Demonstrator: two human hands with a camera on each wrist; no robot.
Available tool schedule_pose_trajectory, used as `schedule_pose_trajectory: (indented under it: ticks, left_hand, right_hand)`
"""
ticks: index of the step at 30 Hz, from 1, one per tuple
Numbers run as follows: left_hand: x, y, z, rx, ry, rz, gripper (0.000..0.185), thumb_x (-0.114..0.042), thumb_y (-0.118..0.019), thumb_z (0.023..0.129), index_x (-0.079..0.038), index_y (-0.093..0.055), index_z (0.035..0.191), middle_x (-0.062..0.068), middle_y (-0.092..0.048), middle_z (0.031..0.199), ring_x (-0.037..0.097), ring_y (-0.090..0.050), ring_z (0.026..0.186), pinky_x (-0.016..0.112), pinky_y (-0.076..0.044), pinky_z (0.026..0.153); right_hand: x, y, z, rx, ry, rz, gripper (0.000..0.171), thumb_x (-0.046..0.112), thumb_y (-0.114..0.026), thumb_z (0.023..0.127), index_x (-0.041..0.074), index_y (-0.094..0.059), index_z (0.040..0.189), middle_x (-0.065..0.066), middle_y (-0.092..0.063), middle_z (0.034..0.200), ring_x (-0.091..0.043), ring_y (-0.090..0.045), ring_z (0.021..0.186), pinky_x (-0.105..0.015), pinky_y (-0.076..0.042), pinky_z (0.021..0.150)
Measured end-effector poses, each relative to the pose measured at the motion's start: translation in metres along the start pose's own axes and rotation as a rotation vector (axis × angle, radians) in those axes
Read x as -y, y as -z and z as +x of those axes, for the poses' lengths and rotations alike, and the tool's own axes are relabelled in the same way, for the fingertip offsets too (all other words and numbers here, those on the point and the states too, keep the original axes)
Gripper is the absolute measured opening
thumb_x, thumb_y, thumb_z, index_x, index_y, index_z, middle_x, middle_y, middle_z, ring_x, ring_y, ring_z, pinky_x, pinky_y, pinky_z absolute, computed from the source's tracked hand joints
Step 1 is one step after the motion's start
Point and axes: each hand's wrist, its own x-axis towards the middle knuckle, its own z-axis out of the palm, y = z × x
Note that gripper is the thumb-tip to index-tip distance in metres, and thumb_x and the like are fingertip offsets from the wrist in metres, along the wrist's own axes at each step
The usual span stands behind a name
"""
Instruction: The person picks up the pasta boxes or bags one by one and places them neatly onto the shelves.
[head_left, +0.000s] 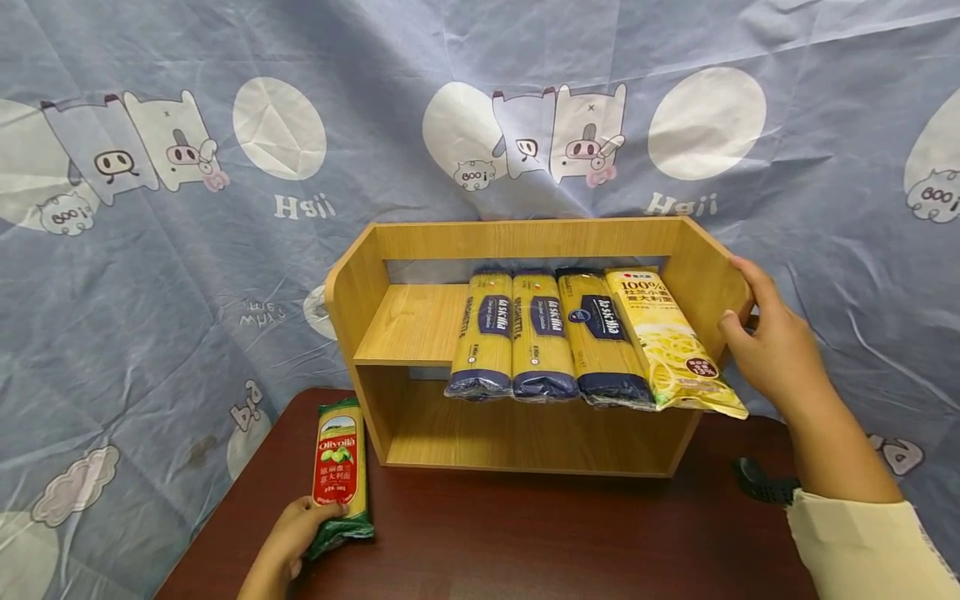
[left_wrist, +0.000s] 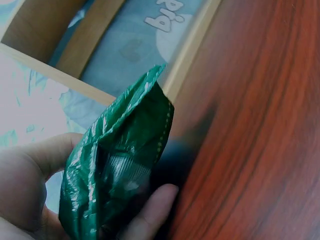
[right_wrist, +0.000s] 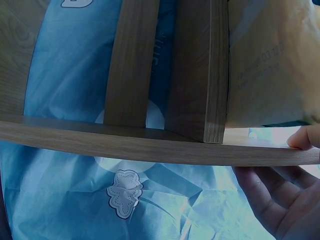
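Observation:
My left hand (head_left: 294,532) grips the lower end of a spaghetti packet (head_left: 341,467) with a red label and green ends. The thumb lies on its front. In the left wrist view the packet's crinkled green end (left_wrist: 120,165) stands between thumb and fingers. My right hand (head_left: 780,350) holds the right side panel (head_left: 701,283) of a wooden shelf (head_left: 525,240), thumb on the inner face and fingers outside, as the right wrist view also shows. Beside that panel, a yellow pasta packet (head_left: 671,342) lies on the upper board.
Several blue-and-yellow spaghetti packets (head_left: 545,333) lie side by side on the upper board, their ends overhanging its front. Bare board (head_left: 412,321) shows left of them. The lower compartment (head_left: 525,433) stands above a dark red table (head_left: 480,533). A patterned cloth (head_left: 375,108) hangs behind.

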Motion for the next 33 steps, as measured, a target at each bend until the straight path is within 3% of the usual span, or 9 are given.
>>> schedule_pose_trajectory:
  ticks: [4, 10, 16, 23, 28, 33]
  left_hand:
    - [-0.001, -0.002, -0.001, 0.016, -0.006, -0.072, 0.044, -0.018, -0.070, 0.091, 0.005, -0.046, 0.120, 0.008, -0.065, 0.090, 0.016, -0.065, 0.072, 0.034, -0.059, 0.067]
    - [-0.005, -0.003, -0.004, 0.015, -0.033, -0.044, 0.051, -0.023, -0.069, 0.093, 0.004, -0.040, 0.125, 0.010, -0.059, 0.104, 0.016, -0.059, 0.084, 0.032, -0.053, 0.073]
    - [-0.003, -0.003, -0.005, 0.101, 0.002, -0.206, 0.053, -0.014, -0.066, 0.093, 0.003, -0.032, 0.129, 0.008, -0.066, 0.094, 0.016, -0.069, 0.077, 0.035, -0.062, 0.069]
    - [0.003, 0.002, 0.000, 0.194, 0.022, -0.307, 0.047, -0.028, -0.055, 0.103, -0.002, -0.034, 0.137, -0.001, -0.072, 0.094, 0.012, -0.070, 0.082, 0.033, -0.059, 0.075]
    - [0.007, 0.005, 0.005, 0.253, 0.032, -0.376, 0.032, -0.030, -0.054, 0.104, -0.009, -0.044, 0.127, -0.005, -0.074, 0.092, 0.009, -0.072, 0.081, 0.031, -0.059, 0.075]
    - [0.011, 0.003, 0.008, 0.290, 0.028, -0.403, 0.029, -0.027, -0.054, 0.105, -0.012, -0.044, 0.127, -0.007, -0.074, 0.095, 0.007, -0.071, 0.084, 0.028, -0.059, 0.077]
  right_hand:
    - [0.001, 0.000, 0.000, 0.007, 0.000, 0.000, 0.069, 0.021, -0.045, 0.100, 0.038, -0.017, 0.161, -0.027, -0.057, 0.109, -0.060, -0.055, 0.118, -0.060, -0.049, 0.073]
    - [0.001, 0.000, 0.001, 0.009, -0.002, -0.008, 0.068, 0.020, -0.045, 0.101, 0.036, -0.018, 0.162, -0.017, -0.052, 0.101, -0.060, -0.056, 0.117, -0.048, -0.048, 0.067]
    - [0.000, 0.001, 0.001, -0.001, 0.000, -0.017, 0.068, 0.020, -0.046, 0.100, 0.036, -0.019, 0.161, -0.016, -0.052, 0.096, -0.059, -0.058, 0.116, -0.035, -0.044, 0.061]
    - [0.002, 0.001, 0.000, -0.006, 0.004, -0.007, 0.069, 0.020, -0.046, 0.100, 0.036, -0.019, 0.161, -0.023, -0.057, 0.101, -0.059, -0.057, 0.117, -0.054, -0.048, 0.071]
    - [0.001, 0.001, 0.000, -0.011, 0.008, -0.015, 0.068, 0.019, -0.046, 0.100, 0.035, -0.020, 0.161, -0.022, -0.057, 0.099, -0.058, -0.058, 0.115, -0.043, -0.046, 0.064]
    - [0.000, 0.000, 0.000, -0.007, 0.007, -0.015, 0.068, 0.020, -0.046, 0.100, 0.035, -0.020, 0.161, -0.028, -0.060, 0.106, -0.058, -0.058, 0.115, -0.047, -0.047, 0.066]
